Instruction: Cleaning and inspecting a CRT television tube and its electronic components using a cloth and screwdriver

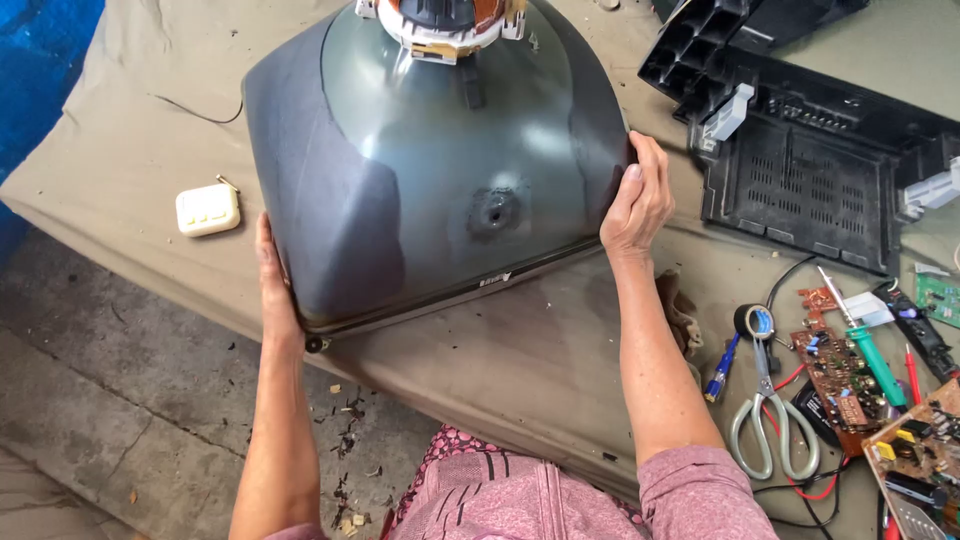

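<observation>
- Cloth-covered table (130, 150): a drab sheet lies over the work surface, its near edge hanging above a concrete floor (120, 400) scattered with small debris.
- Cream switch box (208, 209): lies on the cloth, left of the tube and well apart from both hands.
- Left hand (272, 290): pressed flat against the lower left edge of the tube, fingers wrapped out of sight behind the rim; clamped on the glass.
- Picture tube (420, 170): large dark grey glass bulb, resting face-down on the cloth at centre, with its neck and copper-wound yoke (445, 22) pointing away from the viewer. A small round anode port sits on the near slope.
- Right hand (636, 200): gripping the right edge of the tube, fingers curled over the rim, thumb on the outer side.
- Black plastic back cover (800, 170): lies on the cloth, right of the tube.
- Lower right: scissors (770, 425), tape roll (754, 321), green-handled screwdriver (872, 355), circuit boards (838, 375).
</observation>
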